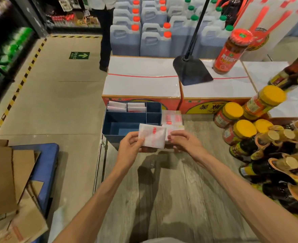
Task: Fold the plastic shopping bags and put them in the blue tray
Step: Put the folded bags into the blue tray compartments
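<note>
**Folded bag held over the tray, ready to go in**

Nearest the camera, both forearms reach forward over the wooden desk. The left hand pinches the left edge of a folded bag, thumb on top and fingers curled underneath. The right hand pinches the bag's right edge between thumb and fingertips. The bag is white with red print, already folded into a small flat rectangle, and it hangs above the desk, overlapping the near right corner of the blue tray.

Judging by its shape, the folding of this bag is finished or needs only a last crease pressed down; the step in hand is placing it.

The tray sits at the desk's left edge, its far side against the cardboard boxes. Its large near compartment looks bare, while the two far-left compartments already hold folded bags. Just beside the tray's right wall, on the desk, lies a small pile of more bags, also white with red print; whether these are fully folded I cannot tell.

The next move calls for carrying the bag a little forward and left, lowering it flat into an open compartment, and letting go without the folds springing apart. Thin plastic tends to unfold, so pressing it down briefly may help.

Along the right edge stand jars with yellow lids and dark bottles, well apart from the hands.
</note>
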